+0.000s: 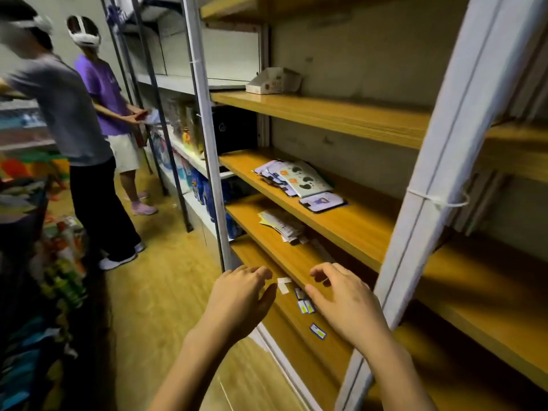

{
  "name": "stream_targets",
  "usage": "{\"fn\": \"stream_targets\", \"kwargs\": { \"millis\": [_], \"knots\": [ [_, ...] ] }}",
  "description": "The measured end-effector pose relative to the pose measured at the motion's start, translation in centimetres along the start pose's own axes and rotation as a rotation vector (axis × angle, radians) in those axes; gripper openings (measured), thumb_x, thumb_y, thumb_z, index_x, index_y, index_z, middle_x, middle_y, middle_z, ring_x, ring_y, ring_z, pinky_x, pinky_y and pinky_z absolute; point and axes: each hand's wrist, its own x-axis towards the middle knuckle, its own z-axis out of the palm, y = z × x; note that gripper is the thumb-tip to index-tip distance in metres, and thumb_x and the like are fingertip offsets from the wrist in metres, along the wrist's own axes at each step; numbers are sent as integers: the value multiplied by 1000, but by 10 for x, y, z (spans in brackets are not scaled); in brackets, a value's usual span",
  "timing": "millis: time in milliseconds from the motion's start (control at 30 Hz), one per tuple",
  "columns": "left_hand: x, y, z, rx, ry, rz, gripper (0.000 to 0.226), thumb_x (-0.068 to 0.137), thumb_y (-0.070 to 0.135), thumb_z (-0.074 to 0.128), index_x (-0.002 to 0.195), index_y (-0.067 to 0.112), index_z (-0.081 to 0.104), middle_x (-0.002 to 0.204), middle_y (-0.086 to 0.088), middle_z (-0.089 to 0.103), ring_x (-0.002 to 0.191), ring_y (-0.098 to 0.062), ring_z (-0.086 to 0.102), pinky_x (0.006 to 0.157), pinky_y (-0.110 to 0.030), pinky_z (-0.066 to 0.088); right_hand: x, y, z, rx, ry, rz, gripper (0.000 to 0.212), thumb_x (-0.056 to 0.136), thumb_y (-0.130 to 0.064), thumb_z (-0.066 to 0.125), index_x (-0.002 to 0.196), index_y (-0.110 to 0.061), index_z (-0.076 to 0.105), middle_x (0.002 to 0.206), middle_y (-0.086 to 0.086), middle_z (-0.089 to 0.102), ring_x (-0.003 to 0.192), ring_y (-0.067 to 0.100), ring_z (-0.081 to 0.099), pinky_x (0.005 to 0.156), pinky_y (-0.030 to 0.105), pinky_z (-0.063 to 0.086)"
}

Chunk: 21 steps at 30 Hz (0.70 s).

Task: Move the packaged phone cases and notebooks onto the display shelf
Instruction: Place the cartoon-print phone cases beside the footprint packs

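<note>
A pile of packaged phone cases (292,178) lies on a middle wooden shelf (350,229), with a single case (321,202) beside it to the right. On the shelf below sits a heap of flat white packets (281,225). My left hand (240,301) and my right hand (344,301) hover empty, fingers apart, in front of a lower shelf edge that carries small price labels (305,307). Both hands are well below the cases and touch nothing.
A grey metal upright (430,185) crosses the shelf at right, another (207,137) at left. A white cardboard box (272,81) stands on the upper shelf. Two persons with headsets stand in the aisle at left (74,129). Colourful goods are stacked at lower left (44,277).
</note>
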Motion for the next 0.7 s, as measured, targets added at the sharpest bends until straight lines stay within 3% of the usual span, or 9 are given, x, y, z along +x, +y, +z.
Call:
{"fn": "stream_targets", "kwargs": {
  "millis": [167, 267, 500, 700],
  "knots": [
    [13, -51, -1, 12, -13, -25, 29, 96, 43, 32, 114, 28, 51, 108, 12, 60, 98, -8, 54, 70, -20, 31, 43, -23, 20, -31, -40, 12, 27, 93, -44, 47, 119, -34, 49, 118, -16, 53, 106, 1, 50, 69, 14, 35],
    [31, -74, 2, 3, -32, -49, 31, 96, 43, 32, 115, 28, 50, 109, 12, 60, 97, -8, 54, 71, -19, 31, 73, -27, 29, -29, -30, 35, 27, 92, -42, 50, 118, -33, 50, 117, -14, 54, 102, 2, 51, 77, 17, 44],
    [107, -128, 20, -14, -58, -9, 32, 96, 43, 32, 118, 28, 50, 114, 11, 59, 104, -9, 55, 79, -21, 39, 168, -19, 51, 10, 22, 140, 25, 92, -40, 51, 115, -32, 51, 119, -11, 55, 106, 8, 51, 87, 29, 50],
    [193, -162, 40, -21, -95, 74, 34, 96, 43, 33, 123, 28, 48, 119, 12, 57, 106, -8, 53, 82, -20, 41, 257, -3, 51, 21, 69, 276, 27, 92, -40, 51, 117, -30, 51, 118, -6, 58, 106, 12, 55, 79, 26, 48]
  ]
}}
